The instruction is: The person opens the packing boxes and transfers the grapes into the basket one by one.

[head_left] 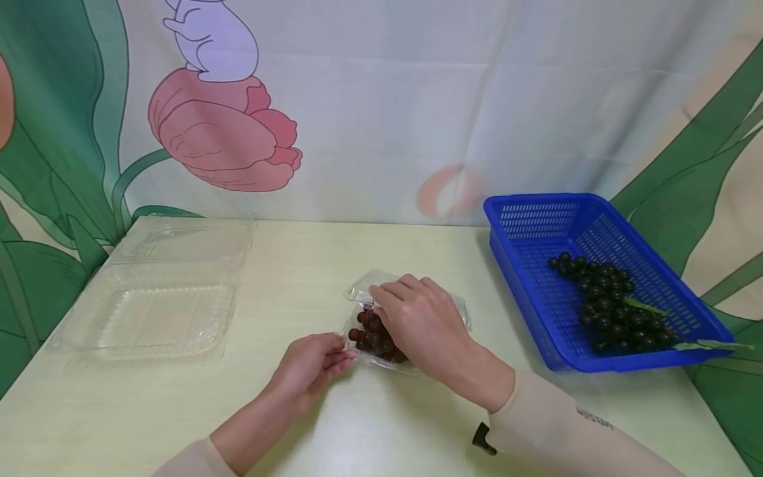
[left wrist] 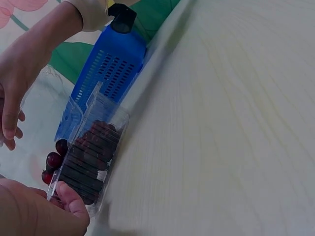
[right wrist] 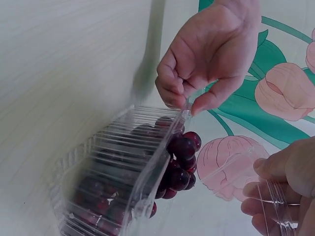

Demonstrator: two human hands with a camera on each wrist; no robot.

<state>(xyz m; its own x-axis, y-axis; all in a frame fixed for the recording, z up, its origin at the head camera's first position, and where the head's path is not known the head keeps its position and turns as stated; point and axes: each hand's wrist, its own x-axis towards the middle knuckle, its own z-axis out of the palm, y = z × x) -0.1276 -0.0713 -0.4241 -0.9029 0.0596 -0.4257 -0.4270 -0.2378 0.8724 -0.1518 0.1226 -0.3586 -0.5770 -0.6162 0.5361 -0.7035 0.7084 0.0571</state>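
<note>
A clear ribbed plastic clamshell box (right wrist: pixel 123 147) holds dark red grapes (head_left: pixel 366 336), some of which rise above its rim in the right wrist view. My left hand (head_left: pixel 310 368) pinches the near left corner of the box's rim between thumb and fingers. Above the grapes, my right hand (head_left: pixel 420 324) holds the raised clear lid (right wrist: pixel 270 201), thumb on one side and fingers on the other. In the head view that hand hides part of the grapes and of the box.
At the right stands a blue basket (head_left: pixel 524 324) with a bunch of black grapes (head_left: pixel 608 298) and green leaves in it. Another clear clamshell box (head_left: pixel 161 318) lies open at the left. A printed curtain (head_left: pixel 369 132) hangs behind the table (head_left: pixel 286 265).
</note>
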